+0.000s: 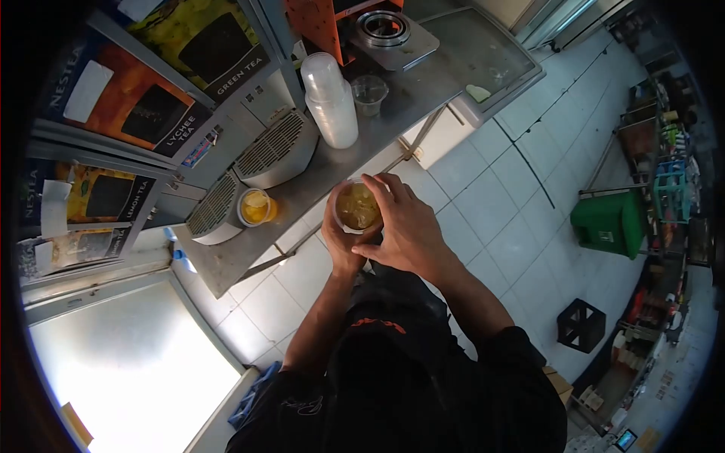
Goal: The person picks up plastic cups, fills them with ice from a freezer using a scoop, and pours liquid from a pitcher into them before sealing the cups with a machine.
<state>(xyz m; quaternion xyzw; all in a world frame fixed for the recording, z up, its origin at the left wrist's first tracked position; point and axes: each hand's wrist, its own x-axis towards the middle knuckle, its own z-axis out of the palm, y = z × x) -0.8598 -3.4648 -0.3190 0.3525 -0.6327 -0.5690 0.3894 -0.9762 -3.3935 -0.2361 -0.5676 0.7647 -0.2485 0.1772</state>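
Between my hands is a clear plastic cup of pale yellowish drink with what looks like ice in it, seen from above. My left hand wraps round its left side. From the right, my right hand curves over the rim, fingers and thumb closed on the cup. On the steel counter to the left, by the drip trays, stands another cup with an orange-yellow drink and ice. Farther back is a tall stack of clear plastic cups, with a single clear cup beside it.
Tea dispensers with drip trays line the counter's left side. An orange sealing machine stands at the back. A green bin and a black crate are on the tiled floor, near cluttered shelves.
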